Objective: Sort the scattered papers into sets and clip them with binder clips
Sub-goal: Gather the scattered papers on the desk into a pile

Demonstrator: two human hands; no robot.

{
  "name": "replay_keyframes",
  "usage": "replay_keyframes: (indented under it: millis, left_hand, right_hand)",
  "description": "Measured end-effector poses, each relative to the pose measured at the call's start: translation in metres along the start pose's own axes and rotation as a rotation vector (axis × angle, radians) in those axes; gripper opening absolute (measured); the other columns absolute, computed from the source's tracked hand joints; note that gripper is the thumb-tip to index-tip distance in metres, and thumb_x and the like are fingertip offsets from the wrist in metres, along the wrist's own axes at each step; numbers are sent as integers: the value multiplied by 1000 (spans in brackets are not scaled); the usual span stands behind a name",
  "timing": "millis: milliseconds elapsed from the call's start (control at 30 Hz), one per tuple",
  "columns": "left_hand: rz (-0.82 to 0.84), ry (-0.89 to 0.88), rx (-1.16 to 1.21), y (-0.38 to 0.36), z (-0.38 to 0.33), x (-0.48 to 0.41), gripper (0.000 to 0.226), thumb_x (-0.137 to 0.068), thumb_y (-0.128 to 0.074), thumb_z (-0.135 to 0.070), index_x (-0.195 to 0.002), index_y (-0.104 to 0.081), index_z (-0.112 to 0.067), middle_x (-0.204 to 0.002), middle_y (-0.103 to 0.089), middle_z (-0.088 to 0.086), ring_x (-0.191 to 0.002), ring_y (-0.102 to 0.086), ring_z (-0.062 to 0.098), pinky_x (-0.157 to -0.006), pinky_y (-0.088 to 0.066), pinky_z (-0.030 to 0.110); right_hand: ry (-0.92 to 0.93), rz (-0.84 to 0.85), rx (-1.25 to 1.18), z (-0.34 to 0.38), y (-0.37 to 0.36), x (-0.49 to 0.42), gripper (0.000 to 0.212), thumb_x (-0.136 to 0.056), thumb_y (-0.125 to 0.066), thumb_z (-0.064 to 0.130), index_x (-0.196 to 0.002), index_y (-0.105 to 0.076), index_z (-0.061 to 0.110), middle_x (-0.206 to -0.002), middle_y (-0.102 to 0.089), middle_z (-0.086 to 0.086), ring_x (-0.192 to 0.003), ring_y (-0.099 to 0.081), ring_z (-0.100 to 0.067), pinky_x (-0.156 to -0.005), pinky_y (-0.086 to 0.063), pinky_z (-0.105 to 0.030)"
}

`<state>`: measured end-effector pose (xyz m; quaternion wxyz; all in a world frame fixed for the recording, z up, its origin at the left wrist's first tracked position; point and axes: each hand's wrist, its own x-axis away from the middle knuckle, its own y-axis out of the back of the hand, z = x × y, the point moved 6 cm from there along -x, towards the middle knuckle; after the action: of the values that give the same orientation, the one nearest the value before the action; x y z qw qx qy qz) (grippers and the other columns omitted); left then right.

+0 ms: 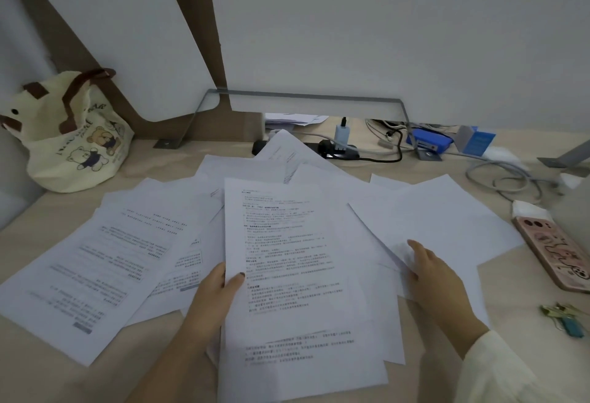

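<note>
Left hand [217, 291] pinches a printed sheet [281, 259]; right hand [437, 278] lies flat on papers [447, 217]

Pale wood-grain desk [38, 370], bearing:
- white printed paper sheets [105, 262], scattered and overlapping across the middle
- cream canvas tote bag with bear print [76, 137], rear left
- black power strip [338, 150], rear centre
- flat blue box [429, 141]
- looped grey cable [504, 176]
- folded white tissue [526, 209]
- pink-cased phone [555, 252], right edge
- green and teal binder clips [565, 318], front right
</note>
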<state>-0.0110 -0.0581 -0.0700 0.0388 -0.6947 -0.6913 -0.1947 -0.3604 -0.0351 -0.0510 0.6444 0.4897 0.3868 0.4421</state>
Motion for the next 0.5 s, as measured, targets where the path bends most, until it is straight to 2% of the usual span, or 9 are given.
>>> replay_keyframes:
  millis: [67,100,167,233,333,400,500]
  left_hand:
    - [2,-2,3,0,0,0,27,-93,-52,-15,-120,-57,-12,-112,-66,3,-103,-62,20,-89,-49,34]
    - [0,0,-6,0,0,0,28,-93,-51,-15,-120,-57,-12,-113,-66,4,-103,-62,20,-89,-49,35]
    - [-4,1,-13,1,1,-1,28,-93,-51,-15,-120,-57,-12,-113,-66,4,-102,-62,20,-89,-49,35]
    - [1,0,-16,1,1,-2,28,-93,-50,-15,-120,-57,-12,-112,-66,4,-102,-62,20,-88,-49,35]
    - [-1,-5,-25,1,3,-4,28,-93,-51,-16,-120,-57,-12,-114,-65,5,-102,-62,20,-88,-50,35]
    - [-6,-17,-20,1,4,-3,28,-93,-50,-16,-120,-56,-12,-114,-65,4,-98,-62,17,-79,-50,28]
    - [7,-37,-34,-1,2,0,24,-94,-49,-18,-117,-56,-14,-109,-64,1,-90,-60,9,-67,-46,17]
  right_hand:
    - [-21,-68,-73,-2,8,-1,23,-88,-47,2,-106,-60,7,-100,-66,-15,-90,-62,-33,-70,-41,-32]
    - [-51,-92,-155,-1,15,0,17,-88,-46,0,-92,-61,6,-87,-66,-15,-82,-62,-33,-65,-38,-31]
    - [-73,-91,-336,8,29,0,20,-91,-45,3,-75,-55,4,-67,-57,-15,-65,-56,-29,-58,-32,-32]
    - [-34,-38,-573,29,47,3,21,-93,-50,11,-77,-58,-2,-68,-58,-18,-61,-51,-23,-56,-35,-31]
    - [-6,150,-1069,67,74,14,19,-89,-57,21,-97,-67,7,-90,-73,-6,-81,-68,-21,-71,-54,-31]
    - [11,289,-1343,86,91,20,21,-86,-56,22,-101,-67,11,-92,-75,-2,-83,-71,-17,-68,-58,-28]
    - [34,403,-1619,102,111,21,28,-80,-53,24,-104,-65,15,-87,-75,-1,-73,-71,-13,-60,-58,-25]
